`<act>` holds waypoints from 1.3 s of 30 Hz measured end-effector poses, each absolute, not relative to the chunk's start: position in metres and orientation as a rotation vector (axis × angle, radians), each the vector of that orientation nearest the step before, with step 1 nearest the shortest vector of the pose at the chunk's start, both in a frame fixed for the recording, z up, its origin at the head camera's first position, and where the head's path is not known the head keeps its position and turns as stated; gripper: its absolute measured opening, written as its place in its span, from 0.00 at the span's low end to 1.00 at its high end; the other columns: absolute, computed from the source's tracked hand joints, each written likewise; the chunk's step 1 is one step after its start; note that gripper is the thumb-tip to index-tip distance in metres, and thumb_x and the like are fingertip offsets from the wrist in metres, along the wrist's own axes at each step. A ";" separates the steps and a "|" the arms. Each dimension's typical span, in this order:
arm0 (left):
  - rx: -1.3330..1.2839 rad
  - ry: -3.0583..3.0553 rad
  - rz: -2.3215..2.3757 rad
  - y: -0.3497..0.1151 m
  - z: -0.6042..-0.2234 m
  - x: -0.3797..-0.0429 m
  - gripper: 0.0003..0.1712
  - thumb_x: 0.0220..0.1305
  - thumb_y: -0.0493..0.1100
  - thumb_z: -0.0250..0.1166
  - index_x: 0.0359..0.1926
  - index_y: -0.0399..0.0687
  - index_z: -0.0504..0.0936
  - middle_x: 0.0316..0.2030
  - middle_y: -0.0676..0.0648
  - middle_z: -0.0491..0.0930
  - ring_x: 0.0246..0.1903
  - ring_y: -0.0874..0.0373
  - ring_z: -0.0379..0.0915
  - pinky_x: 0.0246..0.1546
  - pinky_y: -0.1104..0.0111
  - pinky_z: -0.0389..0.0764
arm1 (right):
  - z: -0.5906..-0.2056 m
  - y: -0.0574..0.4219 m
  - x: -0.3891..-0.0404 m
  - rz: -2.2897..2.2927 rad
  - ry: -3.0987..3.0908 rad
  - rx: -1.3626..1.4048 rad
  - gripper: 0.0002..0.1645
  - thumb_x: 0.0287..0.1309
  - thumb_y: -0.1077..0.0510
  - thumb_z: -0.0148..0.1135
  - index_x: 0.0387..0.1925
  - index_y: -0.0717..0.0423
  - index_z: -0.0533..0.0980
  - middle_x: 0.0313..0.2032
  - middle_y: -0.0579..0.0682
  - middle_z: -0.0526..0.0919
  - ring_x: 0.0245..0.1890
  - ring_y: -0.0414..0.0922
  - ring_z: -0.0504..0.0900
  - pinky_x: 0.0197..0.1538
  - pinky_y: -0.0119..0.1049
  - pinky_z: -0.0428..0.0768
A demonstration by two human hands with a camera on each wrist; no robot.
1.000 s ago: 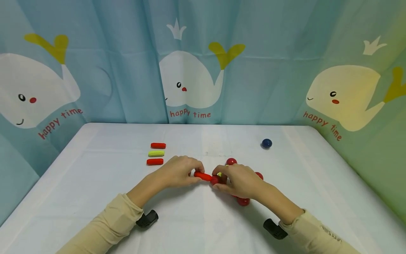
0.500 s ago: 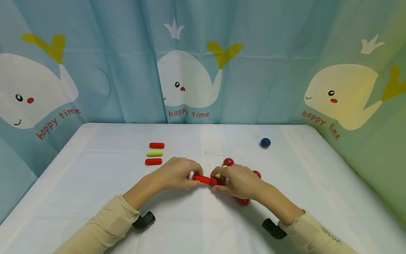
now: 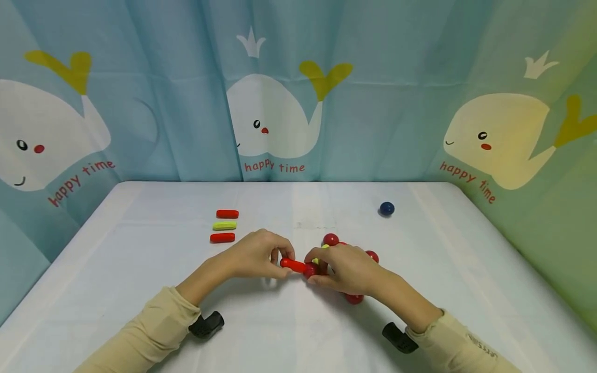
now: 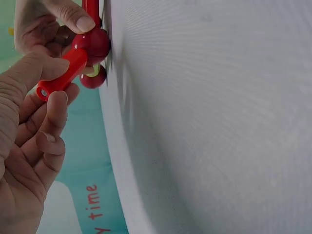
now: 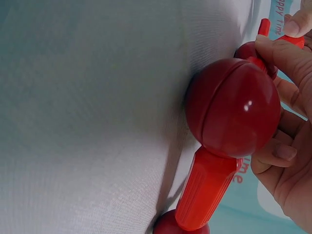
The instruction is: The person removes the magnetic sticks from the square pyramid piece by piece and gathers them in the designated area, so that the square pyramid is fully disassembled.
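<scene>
My left hand (image 3: pixel 261 255) pinches a red magnetic stick (image 3: pixel 293 265) between thumb and fingers. A small metal dot shows in its near end in the left wrist view. The stick's other end meets a dark red ball (image 4: pixel 92 45), which my right hand (image 3: pixel 349 268) grips with thumb and fingers. That ball belongs to a frame of red balls and sticks lying under and around my right hand. A large red ball (image 5: pixel 234 107) and a ribbed red stick (image 5: pixel 207 187) of it show in the right wrist view. A yellow-green stick (image 3: pixel 325 247) is partly hidden by my fingers.
Left of the hands lie two loose red sticks, the upper red stick (image 3: pixel 227 214) and the lower red stick (image 3: pixel 222 238), with a yellow-green stick (image 3: pixel 225 226) between them. A dark blue ball (image 3: pixel 386 209) sits at the back right of the white table (image 3: pixel 140 269).
The held stick and the ball at its end have shifted slightly left and toward me with both hands. The whole head view has drifted a little too.
</scene>
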State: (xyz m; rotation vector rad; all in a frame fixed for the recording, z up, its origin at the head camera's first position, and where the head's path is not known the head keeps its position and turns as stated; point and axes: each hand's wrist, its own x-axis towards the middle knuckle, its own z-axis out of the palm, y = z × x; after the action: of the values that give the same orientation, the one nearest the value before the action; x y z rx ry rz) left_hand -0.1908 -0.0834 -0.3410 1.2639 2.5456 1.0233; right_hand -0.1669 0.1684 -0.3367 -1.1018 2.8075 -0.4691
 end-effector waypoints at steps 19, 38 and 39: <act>0.888 2.805 1.163 -0.178 -0.334 -0.185 0.09 0.57 0.36 0.75 0.39 0.50 0.87 0.30 0.54 0.85 0.21 0.61 0.71 0.22 0.70 0.72 | -0.335 0.172 -0.163 -0.454 2.839 -1.053 0.19 0.60 0.49 0.74 0.50 0.49 0.82 0.30 0.36 0.80 0.27 0.30 0.73 0.30 0.29 0.73; 0.679 2.964 0.717 -0.207 -0.351 -0.187 0.07 0.59 0.42 0.75 0.39 0.53 0.87 0.26 0.59 0.79 0.22 0.63 0.69 0.22 0.69 0.71 | -0.337 0.171 -0.163 -0.463 2.869 -1.041 0.19 0.59 0.47 0.74 0.50 0.47 0.83 0.28 0.34 0.80 0.26 0.31 0.71 0.27 0.29 0.72; 0.672 2.969 0.696 -0.207 -0.352 -0.187 0.07 0.59 0.42 0.75 0.39 0.53 0.87 0.27 0.59 0.80 0.23 0.63 0.69 0.23 0.69 0.71 | -0.337 0.171 -0.163 -0.464 2.868 -1.046 0.19 0.59 0.47 0.74 0.50 0.47 0.83 0.28 0.35 0.80 0.26 0.31 0.72 0.27 0.29 0.72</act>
State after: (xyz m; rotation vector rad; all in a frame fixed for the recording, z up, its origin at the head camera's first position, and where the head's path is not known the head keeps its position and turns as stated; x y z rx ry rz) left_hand -0.1872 -0.2066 -0.3515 0.6716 2.9690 0.6964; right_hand -0.1633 0.1706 -0.3370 -1.0465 2.8685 -0.4640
